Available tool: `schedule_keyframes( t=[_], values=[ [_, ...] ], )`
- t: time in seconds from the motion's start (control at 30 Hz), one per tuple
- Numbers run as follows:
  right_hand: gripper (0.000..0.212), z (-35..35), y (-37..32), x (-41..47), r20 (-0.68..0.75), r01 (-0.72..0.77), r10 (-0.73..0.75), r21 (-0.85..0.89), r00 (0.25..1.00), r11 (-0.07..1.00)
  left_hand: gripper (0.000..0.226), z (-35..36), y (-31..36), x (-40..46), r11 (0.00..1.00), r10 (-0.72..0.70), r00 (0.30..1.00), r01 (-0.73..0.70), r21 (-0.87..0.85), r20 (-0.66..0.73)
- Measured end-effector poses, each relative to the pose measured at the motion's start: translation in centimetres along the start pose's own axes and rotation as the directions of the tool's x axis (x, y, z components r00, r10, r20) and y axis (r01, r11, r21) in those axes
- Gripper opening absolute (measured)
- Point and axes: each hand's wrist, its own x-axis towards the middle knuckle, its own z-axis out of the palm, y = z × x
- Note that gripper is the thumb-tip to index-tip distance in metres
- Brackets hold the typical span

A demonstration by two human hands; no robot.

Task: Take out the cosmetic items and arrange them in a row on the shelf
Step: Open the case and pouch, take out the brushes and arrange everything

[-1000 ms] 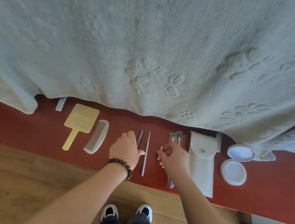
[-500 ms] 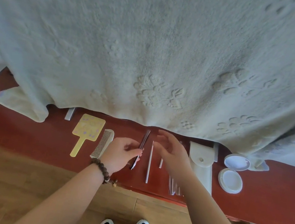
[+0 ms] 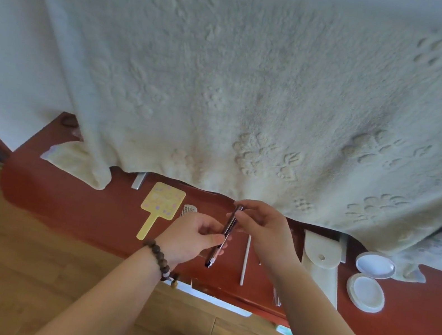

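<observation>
Your left hand (image 3: 192, 236) and your right hand (image 3: 263, 231) both hold one dark pencil (image 3: 225, 234), lifted above the red shelf (image 3: 66, 199). Your left thumb and fingers are pinched round its lower half; your right fingertips are closed on its upper end, near the hem of the pale blanket (image 3: 242, 88) that hangs over the shelf's back edge. The pencil slants, its lower tip pointing toward the shelf's front edge.

On the shelf to the left of your hands lies a yellow hand mirror (image 3: 161, 206), handle toward the front edge, with a comb (image 3: 190, 208) just beside it, mostly hidden by your left hand. Between your hands and wrists a thin white stick (image 3: 245, 263) lies flat, running front to back. Right of your right arm lies a white pouch (image 3: 322, 266), and beyond it an open round compact (image 3: 370, 277) sits near the right end of the shelf. A beaded bracelet (image 3: 158, 258) circles your left wrist.
</observation>
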Motion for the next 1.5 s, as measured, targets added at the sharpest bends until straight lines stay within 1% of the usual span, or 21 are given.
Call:
schedule_keyframes(
  t=[0.03,0.1,0.13,0.17,0.23,0.33,0.47,0.57,0.6,0.67,0.73,0.87,0.97,1.03,1.23,1.3,1.37,1.5],
  values=[
    [0.015,0.0,-0.3,0.4,-0.032,0.024,-0.023,0.024,0.999,0.999,0.011,-0.3,-0.6,0.1,0.995,0.006,1.0,-0.005,0.096,-0.014],
    [0.016,-0.9,-1.7,1.6,-0.158,0.099,-0.079,0.121,0.984,0.988,0.007,-0.3,-2.0,-0.2,0.949,-0.01,1.0,0.015,0.315,-0.016],
    [0.016,-1.8,-2.7,2.4,-0.199,0.141,-0.112,0.141,0.974,0.98,0.007,-0.2,-2.6,-0.4,0.936,-0.027,0.999,0.033,0.351,-0.022],
    [0.015,-2.6,-3.7,3.0,-0.205,0.169,-0.14,0.13,0.969,0.977,0.008,-0.1,-3.0,-0.5,0.937,-0.038,0.999,0.048,0.347,-0.034],
    [0.016,-3.4,-4.7,3.5,-0.165,0.179,-0.167,0.064,0.972,0.982,0.009,-0.1,-3.0,-0.2,0.951,-0.024,0.996,0.048,0.304,-0.083],
    [0.015,-2.4,-3.8,3.2,-0.129,0.135,-0.135,-0.002,0.982,0.991,0.011,-0.4,-2.2,1.0,0.97,0.018,0.991,0.014,0.243,-0.129],
    [0.015,-1.4,-1.4,3.3,-0.154,0.07,-0.061,0.053,0.986,0.996,0.013,-0.2,-1.9,1.9,0.973,0.058,0.983,-0.016,0.232,-0.174],
    [0.013,-1.1,0.0,3.4,-0.145,0.025,-0.019,0.043,0.989,0.999,0.011,-0.1,-2.0,2.4,0.988,0.053,0.977,-0.021,0.156,-0.208],
    [0.012,-1.0,0.5,3.5,-0.145,0.006,-0.001,0.031,0.989,0.999,0.009,0.0,-2.1,2.7,0.987,0.06,0.973,-0.024,0.162,-0.224],
    [0.011,-1.1,1.6,3.9,-0.16,-0.053,0.05,-0.014,0.986,0.999,0.01,0.2,-2.5,3.5,0.975,0.084,0.963,-0.025,0.222,-0.258],
    [0.011,-1.3,2.9,4.3,-0.179,-0.126,0.111,-0.074,0.978,0.989,0.017,0.3,-3.0,4.5,0.957,0.091,0.956,-0.007,0.291,-0.279],
    [0.012,-0.8,5.1,4.8,-0.202,-0.235,0.188,-0.244,0.961,0.941,0.024,0.5,-4.2,6.6,0.919,0.04,0.954,0.081,0.385,-0.298],
    [0.008,-0.2,6.7,5.3,-0.223,-0.283,0.208,-0.395,0.952,0.874,0.025,0.9,-4.9,7.7,0.885,0.022,0.958,0.114,0.452,-0.286],
    [0.01,0.1,7.8,5.7,-0.214,-0.302,0.224,-0.478,0.951,0.825,0.027,1.1,-5.4,8.3,0.853,0.02,0.962,0.126,0.506,-0.274],
    [0.012,1.0,10.1,6.2,-0.2,-0.326,0.26,-0.663,0.945,0.674,0.033,1.9,-6.5,9.4,0.79,0.022,0.965,0.144,0.597,-0.262],
    [0.01,1.2,10.3,6.2,-0.206,-0.331,0.266,-0.71,0.942,0.622,0.033,2.2,-6.8,9.5,0.778,0.024,0.961,0.155,0.609,-0.276],
    [0.012,1.3,10.6,6.1,-0.205,-0.334,0.275,-0.733,0.939,0.592,0.033,2.5,-7.1,9.4,0.763,0.017,0.958,0.172,0.623,-0.285],
    [0.017,1.5,11.0,5.7,-0.216,-0.352,0.287,-0.714,0.933,0.605,0.035,3.0,-7.7,9.2,0.754,0.014,0.955,0.184,0.631,-0.296]
  ],
)
